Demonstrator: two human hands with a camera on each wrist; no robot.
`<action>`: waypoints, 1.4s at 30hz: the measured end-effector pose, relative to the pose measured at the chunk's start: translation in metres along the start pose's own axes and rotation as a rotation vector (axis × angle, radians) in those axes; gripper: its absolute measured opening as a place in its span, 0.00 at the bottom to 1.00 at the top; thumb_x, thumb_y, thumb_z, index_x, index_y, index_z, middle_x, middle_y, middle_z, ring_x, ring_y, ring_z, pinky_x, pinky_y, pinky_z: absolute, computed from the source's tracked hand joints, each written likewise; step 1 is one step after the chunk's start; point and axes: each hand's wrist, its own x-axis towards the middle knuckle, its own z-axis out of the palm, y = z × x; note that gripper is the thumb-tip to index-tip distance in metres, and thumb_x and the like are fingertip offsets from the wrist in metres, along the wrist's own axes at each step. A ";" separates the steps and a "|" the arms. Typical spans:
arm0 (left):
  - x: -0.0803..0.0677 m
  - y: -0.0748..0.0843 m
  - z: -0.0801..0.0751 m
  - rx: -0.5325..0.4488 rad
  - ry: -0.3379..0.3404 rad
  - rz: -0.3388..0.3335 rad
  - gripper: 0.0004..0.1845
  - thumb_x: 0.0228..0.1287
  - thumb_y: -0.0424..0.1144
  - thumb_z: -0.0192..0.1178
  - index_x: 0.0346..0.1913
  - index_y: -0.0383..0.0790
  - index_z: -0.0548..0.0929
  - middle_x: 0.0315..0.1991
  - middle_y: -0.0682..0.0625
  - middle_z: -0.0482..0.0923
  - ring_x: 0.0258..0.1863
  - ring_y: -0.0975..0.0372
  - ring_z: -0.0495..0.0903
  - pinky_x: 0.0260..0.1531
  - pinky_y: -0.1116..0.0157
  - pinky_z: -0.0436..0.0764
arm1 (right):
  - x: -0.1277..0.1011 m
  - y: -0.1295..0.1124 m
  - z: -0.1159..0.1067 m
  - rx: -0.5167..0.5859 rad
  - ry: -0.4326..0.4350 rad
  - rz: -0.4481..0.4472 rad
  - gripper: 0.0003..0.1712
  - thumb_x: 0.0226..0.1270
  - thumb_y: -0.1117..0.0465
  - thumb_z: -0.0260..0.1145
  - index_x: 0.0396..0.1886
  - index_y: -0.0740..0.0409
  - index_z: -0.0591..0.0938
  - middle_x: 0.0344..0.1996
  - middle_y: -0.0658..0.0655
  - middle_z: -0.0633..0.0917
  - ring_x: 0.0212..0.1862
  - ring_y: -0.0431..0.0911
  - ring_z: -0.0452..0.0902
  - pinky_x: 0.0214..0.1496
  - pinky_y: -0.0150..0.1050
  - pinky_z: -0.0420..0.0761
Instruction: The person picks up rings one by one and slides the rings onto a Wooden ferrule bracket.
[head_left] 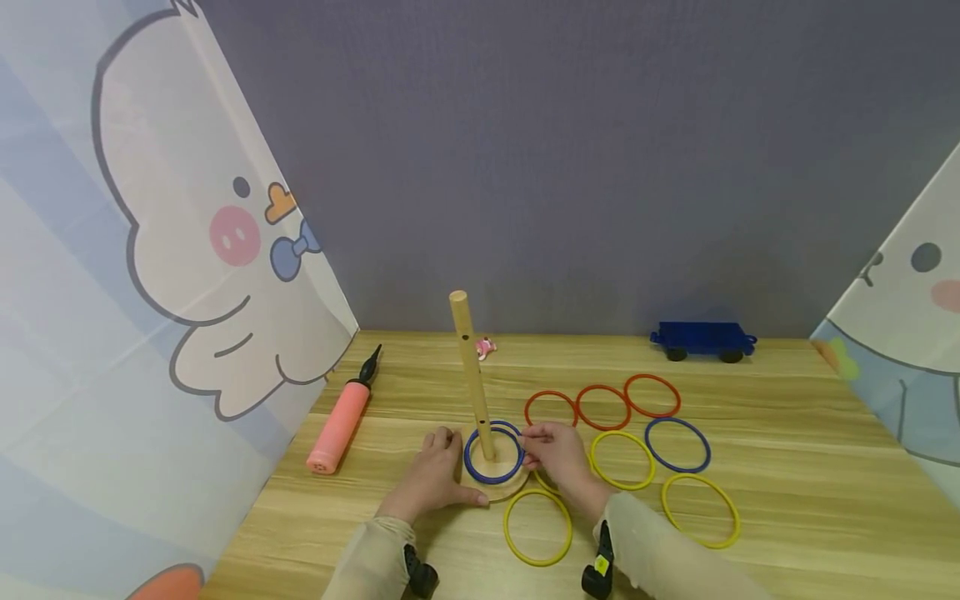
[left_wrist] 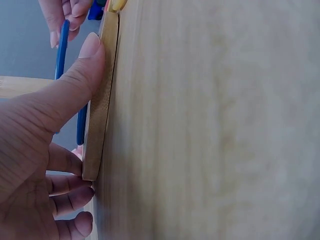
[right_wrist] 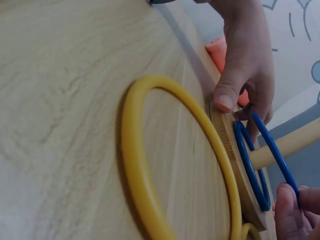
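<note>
A wooden peg (head_left: 471, 367) stands upright in a round wooden base (head_left: 495, 486) near the table's front. My left hand (head_left: 450, 467) grips the base's left rim, thumb (left_wrist: 82, 70) pressed on the edge. One blue ring (right_wrist: 250, 170) lies flat on the base around the peg. A second blue ring (right_wrist: 274, 150) sits tilted around the peg just above it, and my right hand (head_left: 534, 446) pinches its right side. A yellow ring (right_wrist: 150, 150) lies on the table right before the base.
On the wooden table (head_left: 787, 467) to the right lie three red rings (head_left: 602, 407), a blue ring (head_left: 677, 444) and several yellow rings (head_left: 622, 459). A pink hand pump (head_left: 341, 423) lies left. A blue toy car (head_left: 702, 340) and small pink toy (head_left: 486, 347) sit by the back wall.
</note>
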 end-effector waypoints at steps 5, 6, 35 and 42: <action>0.001 0.001 0.001 -0.004 -0.005 0.002 0.66 0.36 0.71 0.72 0.70 0.26 0.63 0.59 0.36 0.64 0.61 0.45 0.63 0.55 0.49 0.72 | 0.000 0.003 0.001 -0.021 -0.002 0.013 0.07 0.62 0.72 0.67 0.39 0.73 0.84 0.23 0.60 0.84 0.20 0.45 0.80 0.25 0.39 0.82; 0.001 0.001 0.001 -0.004 -0.006 0.002 0.65 0.36 0.72 0.72 0.70 0.26 0.63 0.59 0.36 0.64 0.61 0.45 0.63 0.55 0.49 0.72 | 0.000 0.004 0.001 -0.027 -0.006 0.012 0.07 0.63 0.72 0.67 0.39 0.73 0.84 0.23 0.60 0.84 0.21 0.46 0.80 0.25 0.39 0.82; -0.001 0.001 0.000 -0.023 -0.004 0.014 0.64 0.37 0.70 0.72 0.69 0.24 0.64 0.59 0.35 0.64 0.60 0.45 0.62 0.54 0.48 0.72 | -0.031 0.003 -0.035 -0.277 -0.126 -0.097 0.04 0.60 0.68 0.70 0.29 0.66 0.84 0.17 0.57 0.81 0.18 0.45 0.78 0.20 0.37 0.80; -0.002 0.001 -0.002 -0.022 0.001 0.011 0.64 0.37 0.69 0.73 0.68 0.23 0.65 0.59 0.35 0.64 0.60 0.45 0.62 0.55 0.48 0.71 | -0.046 0.004 -0.053 -0.406 -0.209 -0.134 0.04 0.58 0.67 0.72 0.27 0.61 0.83 0.17 0.54 0.82 0.18 0.45 0.76 0.19 0.34 0.76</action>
